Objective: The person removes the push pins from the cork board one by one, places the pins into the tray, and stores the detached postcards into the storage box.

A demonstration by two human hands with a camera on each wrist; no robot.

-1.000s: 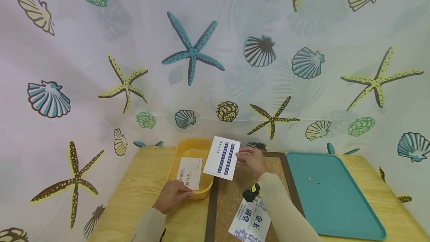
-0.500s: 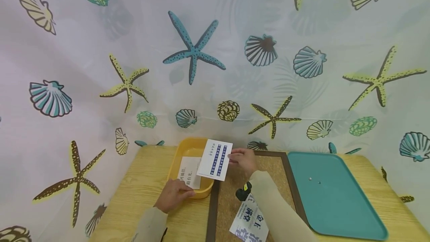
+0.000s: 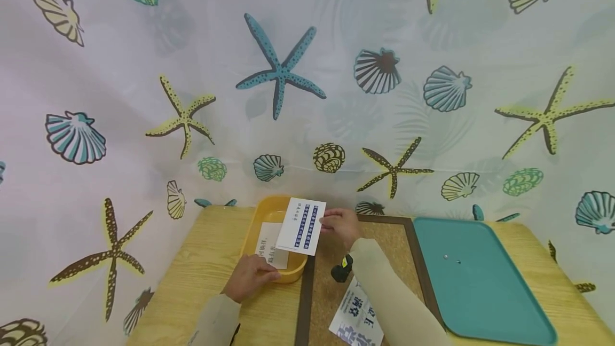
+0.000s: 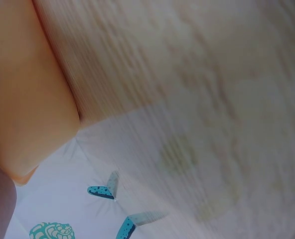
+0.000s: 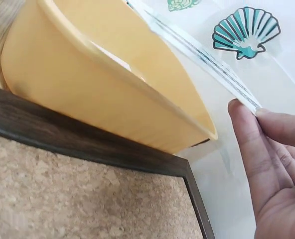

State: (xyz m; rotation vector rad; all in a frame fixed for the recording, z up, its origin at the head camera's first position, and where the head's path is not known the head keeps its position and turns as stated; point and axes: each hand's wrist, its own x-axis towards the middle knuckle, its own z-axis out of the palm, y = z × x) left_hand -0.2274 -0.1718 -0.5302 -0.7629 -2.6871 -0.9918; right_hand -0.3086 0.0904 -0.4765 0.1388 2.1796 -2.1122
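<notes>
My right hand (image 3: 338, 225) pinches a white card with blue printed columns (image 3: 301, 225) by its right edge and holds it over the right side of a yellow tub (image 3: 264, 215). In the right wrist view the card (image 5: 197, 50) shows edge-on above the tub (image 5: 102, 94), with my fingers (image 5: 257, 149) on its end. Another white card with black characters (image 3: 270, 244) lies inside the tub. My left hand (image 3: 250, 277) rests against the tub's near rim, fingers curled over it. The left wrist view shows only the tub's outer wall (image 4: 23, 99) and blurred wood.
A cork board with a dark frame (image 3: 384, 239) lies in the middle of the wooden table (image 3: 192, 276). A teal tray (image 3: 480, 282) sits to the right. More printed cards (image 3: 355, 316) lie on the cork near a small black device (image 3: 342, 269). A seashell-print curtain (image 3: 288, 95) hangs behind.
My right hand has carried the blue-printed card leftward, from above the cork board's edge to over the yellow tub. The left hand has stayed at the tub's rim.
</notes>
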